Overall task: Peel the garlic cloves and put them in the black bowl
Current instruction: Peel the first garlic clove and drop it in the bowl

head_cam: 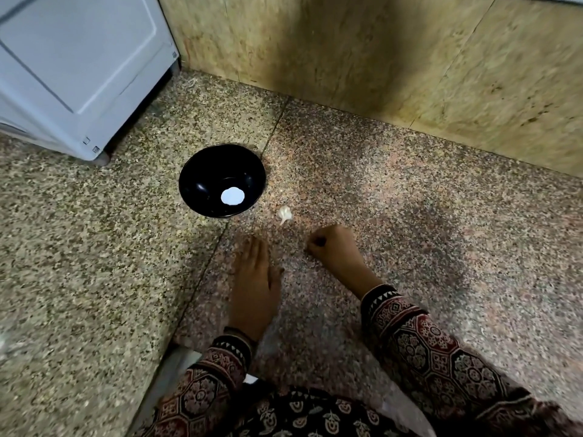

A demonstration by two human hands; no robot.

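Garlic (285, 213) is left unpeeled beside the black bowl (197, 171); the left hand (254, 279) is held flat, the right hand (334, 250) curled, contents hidden.

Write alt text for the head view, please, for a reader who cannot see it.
A piece of garlic lies on a speckled stone surface beside a black bowl. Nearer the camera, the left hand is flat and the right hand curled.

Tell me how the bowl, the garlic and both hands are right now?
black bowl: upright on the floor, no cloves seen inside.
garlic: looks unpeeled, lying beside the bowl, untouched.
left hand: flat, holding nothing.
right hand: curled into a fist, nothing visible inside.
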